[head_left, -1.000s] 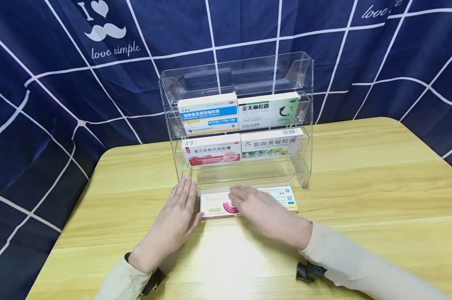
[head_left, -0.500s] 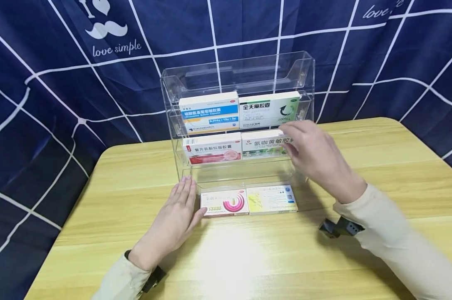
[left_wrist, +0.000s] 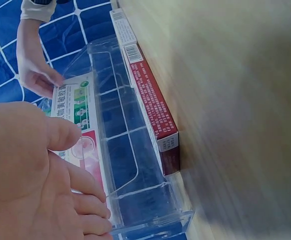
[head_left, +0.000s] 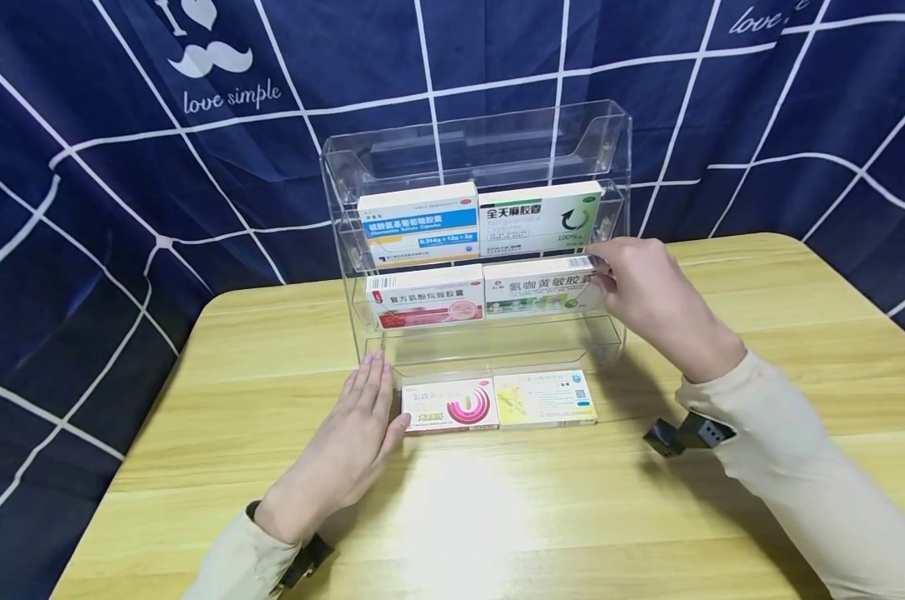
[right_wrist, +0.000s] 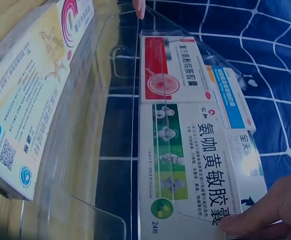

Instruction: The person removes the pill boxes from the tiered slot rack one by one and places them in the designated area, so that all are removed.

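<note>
My right hand (head_left: 658,304) is at the right end of a white-and-green medicine box (head_left: 531,293) in the middle tier of a clear acrylic rack (head_left: 490,346). In the right wrist view the thumb (right_wrist: 238,223) lies on the box's front, and the fingers go behind its upper edge in a pinch. My left hand (head_left: 343,437) rests with straight fingers by the rack's lower left corner. Its thumb is at the left end of a medicine box with a magenta arc (head_left: 441,407), lying flat on the table. A yellow-and-white medicine box (head_left: 546,398) lies end to end with that one.
A red-and-white medicine box (head_left: 430,298) stands left of the pinched one. Above them, a blue-and-white box (head_left: 422,227) and a white-and-green box (head_left: 538,221) fill the upper tier. The wooden table (head_left: 722,350) backs onto a dark blue curtain (head_left: 497,50).
My right hand has risen from the flat boxes to the middle tier, then slid right to the end of the white-and-green box. My left hand has stayed nearly still.
</note>
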A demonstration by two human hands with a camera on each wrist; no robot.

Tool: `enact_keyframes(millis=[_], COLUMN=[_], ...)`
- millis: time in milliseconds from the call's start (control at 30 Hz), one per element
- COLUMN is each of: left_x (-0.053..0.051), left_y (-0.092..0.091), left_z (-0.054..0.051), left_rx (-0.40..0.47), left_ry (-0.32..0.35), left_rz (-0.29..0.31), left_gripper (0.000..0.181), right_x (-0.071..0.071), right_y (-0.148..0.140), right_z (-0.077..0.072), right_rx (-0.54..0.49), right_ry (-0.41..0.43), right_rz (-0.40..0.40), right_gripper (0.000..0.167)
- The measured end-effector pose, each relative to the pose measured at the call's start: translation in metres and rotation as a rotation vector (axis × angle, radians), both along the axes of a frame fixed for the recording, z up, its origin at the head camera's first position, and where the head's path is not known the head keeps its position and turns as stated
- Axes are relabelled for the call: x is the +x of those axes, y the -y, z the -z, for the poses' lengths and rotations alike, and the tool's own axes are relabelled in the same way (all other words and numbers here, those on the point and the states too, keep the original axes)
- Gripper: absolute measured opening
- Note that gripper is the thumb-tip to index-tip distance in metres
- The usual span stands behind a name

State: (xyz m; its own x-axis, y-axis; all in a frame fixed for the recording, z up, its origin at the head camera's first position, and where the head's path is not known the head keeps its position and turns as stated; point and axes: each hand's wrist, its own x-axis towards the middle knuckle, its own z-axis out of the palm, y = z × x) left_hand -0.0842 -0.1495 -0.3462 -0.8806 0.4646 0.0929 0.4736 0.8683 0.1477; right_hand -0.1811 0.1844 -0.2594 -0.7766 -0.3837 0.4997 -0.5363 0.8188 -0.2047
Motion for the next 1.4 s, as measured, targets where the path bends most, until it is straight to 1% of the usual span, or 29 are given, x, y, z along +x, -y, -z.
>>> enact_keyframes(millis=[233, 400, 500, 667, 767, 900, 967, 1067, 1167, 1300, 1400], left_x=[0.001, 0.001, 0.001, 0.001, 0.001, 0.001, 0.001, 0.000, 0.000, 0.000, -0.001], left_y=[-0.001, -0.001, 0.000, 0.000, 0.000, 0.000, 0.000, 0.000, 0.000, 0.000, 0.000], left_z=[0.000, 0.000, 0.001, 0.001, 0.001, 0.001, 0.002, 0.002, 0.002, 0.002, 0.002], left_rx=[-0.002, -0.008, -0.007, -0.003, -0.004, -0.010, -0.011, -0.010, -0.010, -0.011, -0.013], left_ry=[0.005, 0.002, 0.000, -0.001, -0.005, -0.013, -0.015, -0.016, -0.018, -0.023, -0.025], left_rz=[-0.001, -0.002, 0.000, -0.001, -0.004, -0.004, -0.002, -0.001, 0.001, 0.003, 0.003], left_gripper=[0.062, 0.062, 0.062, 0.061, 0.062, 0.062, 0.063, 0.062, 0.062, 0.062, 0.062], right_x=[-0.002, -0.003, -0.003, 0.002, 0.003, 0.005, 0.005, 0.006, 0.007, 0.007, 0.009], right_y=[-0.002, -0.006, -0.008, -0.011, -0.012, -0.017, -0.019, -0.022, -0.024, -0.029, -0.034], right_z=[-0.002, -0.006, -0.009, -0.017, -0.020, -0.021, -0.020, -0.021, -0.021, -0.023, -0.024], right_rx=[-0.010, -0.032, -0.064, -0.135, -0.168, -0.216, -0.252, -0.302, -0.391, -0.571, -0.671], right_ry=[0.041, 0.082, 0.088, 0.127, 0.119, 0.097, 0.096, 0.081, 0.096, 0.158, 0.206], right_rz=[0.005, 0.001, -0.012, 0.006, 0.017, 0.004, 0.001, 0.017, 0.046, 0.052, 0.046], right_gripper=[0.013, 0.021, 0.019, 0.018, 0.019, 0.021, 0.022, 0.022, 0.021, 0.021, 0.021])
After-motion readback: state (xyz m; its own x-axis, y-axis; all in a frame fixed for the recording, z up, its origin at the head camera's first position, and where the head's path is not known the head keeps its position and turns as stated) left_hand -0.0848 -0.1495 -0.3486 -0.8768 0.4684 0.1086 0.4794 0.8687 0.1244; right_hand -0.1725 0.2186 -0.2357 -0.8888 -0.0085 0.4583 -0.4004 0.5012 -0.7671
